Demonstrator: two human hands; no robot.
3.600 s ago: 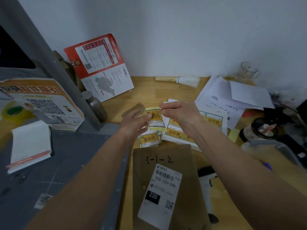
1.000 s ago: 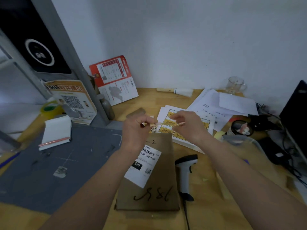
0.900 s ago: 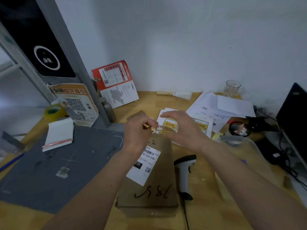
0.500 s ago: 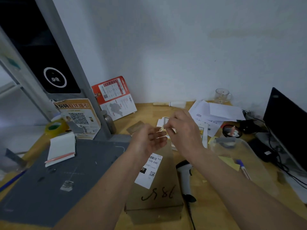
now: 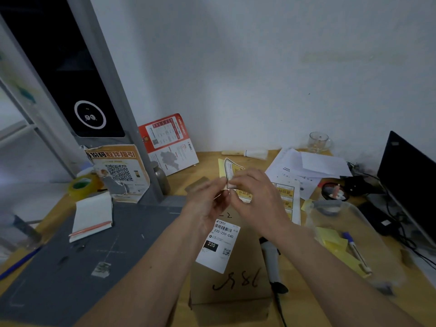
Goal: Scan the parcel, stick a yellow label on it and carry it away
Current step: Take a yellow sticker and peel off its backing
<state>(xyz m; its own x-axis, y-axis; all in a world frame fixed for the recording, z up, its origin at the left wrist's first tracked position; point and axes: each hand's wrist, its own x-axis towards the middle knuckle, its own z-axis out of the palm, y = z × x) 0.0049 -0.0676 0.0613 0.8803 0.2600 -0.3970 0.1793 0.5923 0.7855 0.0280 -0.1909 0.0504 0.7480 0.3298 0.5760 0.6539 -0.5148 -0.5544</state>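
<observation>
Yellow label [image 5: 232,172] sits pinched between both sets of fingers, held up above the far end of the parcel [image 5: 232,279]. Left hand [image 5: 207,206] nips the lower edge, right hand [image 5: 257,197] clamps the label's side, its backing curling upward. Below, the brown parcel lies flat on the tabletop [image 5: 304,293], white shipping slip [image 5: 218,244] facing up. Handheld scanner [image 5: 271,263] rests just beside it on the right. Further right, a clear plastic tub [image 5: 349,237] holds yellow notes [image 5: 335,244] and a pen [image 5: 356,251].
</observation>
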